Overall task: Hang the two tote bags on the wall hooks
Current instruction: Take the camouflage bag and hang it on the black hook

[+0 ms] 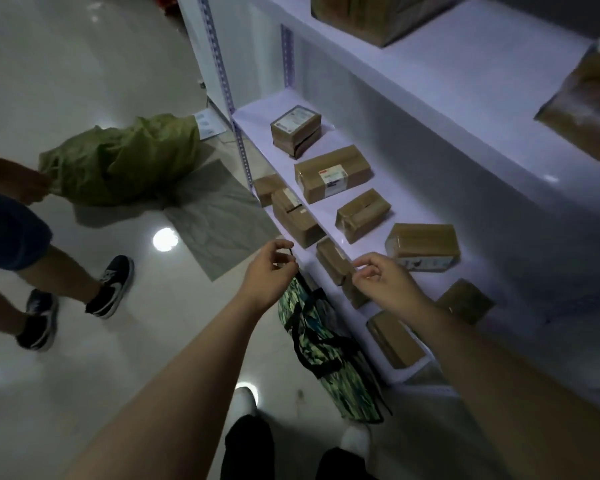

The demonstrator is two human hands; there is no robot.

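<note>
A green camouflage-patterned tote bag [329,344] with black handles hangs upright against the front edge of the lower white shelf [253,119], just below my hands. My left hand [269,271] pinches a thin black strap that rises from the top of the bag. My right hand [381,278] hovers to the right of it above the shelf edge, fingers loosely curled and thumb near forefinger, with nothing visible between them. I see only this one tote bag. No wall hook is visible.
Several taped brown parcels [333,173] lie on the white shelf, and more sit on the shelf above [582,109]. On the glossy floor to the left, another person [21,244] in dark shorts and sneakers holds a big green sack [122,161]. My white shoes [245,401] stand below the bag.
</note>
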